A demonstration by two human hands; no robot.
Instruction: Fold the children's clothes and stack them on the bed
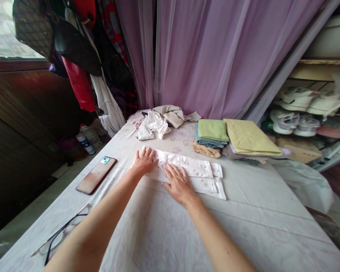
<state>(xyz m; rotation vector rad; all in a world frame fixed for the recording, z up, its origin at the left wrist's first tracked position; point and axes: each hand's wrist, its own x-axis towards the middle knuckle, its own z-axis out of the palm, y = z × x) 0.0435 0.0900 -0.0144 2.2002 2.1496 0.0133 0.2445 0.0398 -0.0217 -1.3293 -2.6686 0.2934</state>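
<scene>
A pair of white child's pants (pixel 198 169) with a small pink print lies flat on the bed, its two legs stretching to the right. My left hand (pixel 145 160) rests on the waist end, fingers spread. Lower on the cloth, my right hand (pixel 179 183) presses flat with its fingers apart. Neither hand grips anything. Part of the pants is covered by my hands.
Behind lie crumpled clothes (pixel 161 121). Folded stacks, one topped by a green cloth (pixel 213 130) and one by a yellow cloth (pixel 251 137), sit to the right. A phone (pixel 96 175) and eyeglasses (pixel 62 230) are near the left edge. Shoes (pixel 294 121) fill a rack.
</scene>
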